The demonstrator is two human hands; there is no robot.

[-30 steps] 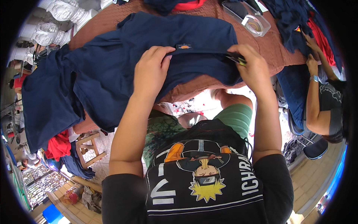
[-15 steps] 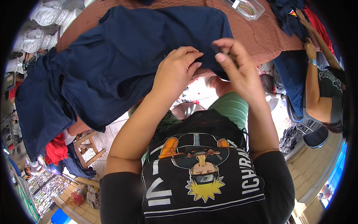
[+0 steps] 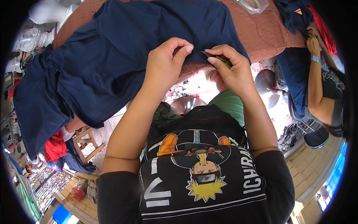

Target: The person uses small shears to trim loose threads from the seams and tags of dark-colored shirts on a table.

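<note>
A dark navy garment (image 3: 130, 41) lies spread over the table, its folds hanging off the near and left edges. My left hand (image 3: 164, 61) is closed in a pinch above its near edge. A thin dark thread (image 3: 197, 47) seems to run from those fingertips toward my right hand. My right hand (image 3: 238, 69) is closed around small thread snips (image 3: 225, 61), with a dark pointed tip and a greenish body mostly hidden by the fingers. The tip points left, a short way from my left fingertips.
A brown quilted cover (image 3: 261, 33) is on the table, with a clear plastic container (image 3: 254, 5) at its far edge. At right, a co-worker's hands (image 3: 313, 41) handle dark cloth. White busts (image 3: 33, 39) stand far left; a wooden stool (image 3: 87, 143) is below the table.
My right hand has come down slightly and now holds the snips tip toward the left. My left hand has risen off the cloth into a pinch.
</note>
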